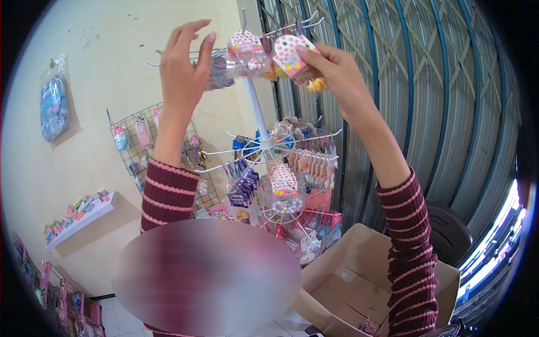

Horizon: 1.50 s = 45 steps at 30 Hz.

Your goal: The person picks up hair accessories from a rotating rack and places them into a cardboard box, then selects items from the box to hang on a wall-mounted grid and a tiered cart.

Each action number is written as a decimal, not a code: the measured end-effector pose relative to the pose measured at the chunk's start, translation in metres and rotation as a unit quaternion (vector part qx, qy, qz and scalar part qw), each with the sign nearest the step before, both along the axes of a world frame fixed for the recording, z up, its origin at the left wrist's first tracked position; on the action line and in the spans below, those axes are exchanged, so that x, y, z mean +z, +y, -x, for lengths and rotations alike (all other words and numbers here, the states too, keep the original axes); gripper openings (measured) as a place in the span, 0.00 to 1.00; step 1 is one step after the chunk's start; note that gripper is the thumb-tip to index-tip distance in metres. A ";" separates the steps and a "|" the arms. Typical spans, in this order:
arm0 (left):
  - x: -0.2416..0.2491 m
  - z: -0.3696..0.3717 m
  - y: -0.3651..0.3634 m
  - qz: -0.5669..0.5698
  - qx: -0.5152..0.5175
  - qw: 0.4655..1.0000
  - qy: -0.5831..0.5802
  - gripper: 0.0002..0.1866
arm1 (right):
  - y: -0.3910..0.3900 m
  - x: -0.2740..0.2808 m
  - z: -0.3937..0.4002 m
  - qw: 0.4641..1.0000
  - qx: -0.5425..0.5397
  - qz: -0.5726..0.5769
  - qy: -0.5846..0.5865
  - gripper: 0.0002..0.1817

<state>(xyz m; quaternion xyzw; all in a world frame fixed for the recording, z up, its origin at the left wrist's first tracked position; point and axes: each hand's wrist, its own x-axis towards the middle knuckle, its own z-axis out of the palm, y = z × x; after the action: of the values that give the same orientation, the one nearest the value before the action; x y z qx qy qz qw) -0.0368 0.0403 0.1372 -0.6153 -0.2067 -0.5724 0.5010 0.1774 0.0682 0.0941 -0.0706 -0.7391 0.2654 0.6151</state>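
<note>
My right hand [339, 76] pinches a small packet with a heart-print header card [289, 54] at the top tier of a white wire display rack [257, 115]. Something yellow shows at the bottom of that packet. My left hand [184, 70] is raised on the other side of the tier, fingers apart and holding nothing. Between my hands hangs another heart-print packet [246, 50] on a hook. More clear packets [219, 76] hang behind it, close to my left hand.
Lower tiers carry many hanging packets, including purple-carded ones [241, 194]. An open cardboard box [331, 275] sits at lower right, with a small item inside. A wire grid [137, 121] and white shelf [84, 222] are on the left wall; a metal folding gate [404, 112] stands right.
</note>
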 end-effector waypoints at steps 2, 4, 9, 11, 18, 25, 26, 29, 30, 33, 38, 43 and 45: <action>-0.002 -0.006 0.000 0.061 -0.059 0.996 -0.017 0.11 | -0.006 0.011 0.012 0.999 -0.009 -0.031 0.004 0.14; -0.004 -0.010 0.002 0.131 -0.143 0.980 -0.039 0.11 | -0.007 0.020 0.030 0.994 -0.031 -0.097 0.035 0.16; -0.009 -0.006 0.019 0.070 -0.053 0.993 -0.078 0.15 | -0.013 0.041 0.063 0.992 -0.070 -0.108 0.016 0.17; -0.012 -0.006 0.019 0.186 -0.138 0.971 -0.060 0.16 | -0.018 0.047 0.075 0.983 -0.099 -0.152 -0.019 0.19; -0.019 0.010 0.035 0.177 -0.179 0.967 -0.034 0.16 | -0.025 0.050 0.109 0.980 -0.161 -0.116 -0.021 0.17; -0.013 0.000 0.034 0.216 -0.312 0.924 -0.038 0.22 | -0.007 0.029 0.102 0.988 -0.077 -0.068 0.118 0.17; -0.011 -0.001 0.039 0.206 -0.319 0.925 -0.028 0.22 | -0.005 0.029 0.100 0.988 -0.078 -0.067 0.118 0.17; -0.006 -0.004 0.044 0.164 -0.268 0.949 -0.005 0.22 | -0.004 0.032 0.095 0.989 -0.002 -0.034 0.141 0.16; -0.005 -0.006 0.044 0.165 -0.270 0.949 -0.003 0.22 | -0.003 0.034 0.093 0.987 -0.004 -0.046 0.156 0.16; -0.004 -0.010 0.041 0.154 -0.199 0.968 -0.008 0.22 | -0.006 0.034 0.086 0.986 0.024 -0.029 0.163 0.15; 0.000 -0.017 0.047 0.089 -0.038 0.995 0.038 0.22 | -0.018 0.036 0.073 0.977 0.054 0.046 0.200 0.14; 0.002 -0.031 0.048 0.112 -0.017 0.993 0.043 0.23 | -0.015 0.036 0.053 0.959 0.148 0.135 0.198 0.11; 0.003 -0.033 0.045 0.124 -0.025 0.991 0.047 0.24 | -0.010 0.036 0.048 0.961 0.145 0.136 0.190 0.11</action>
<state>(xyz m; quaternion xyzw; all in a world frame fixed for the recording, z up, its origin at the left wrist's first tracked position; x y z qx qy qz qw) -0.0041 0.0849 0.1404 -0.7038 -0.2375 -0.5251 0.4153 0.1299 0.0579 0.1306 0.0060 -0.5678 0.4581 0.6838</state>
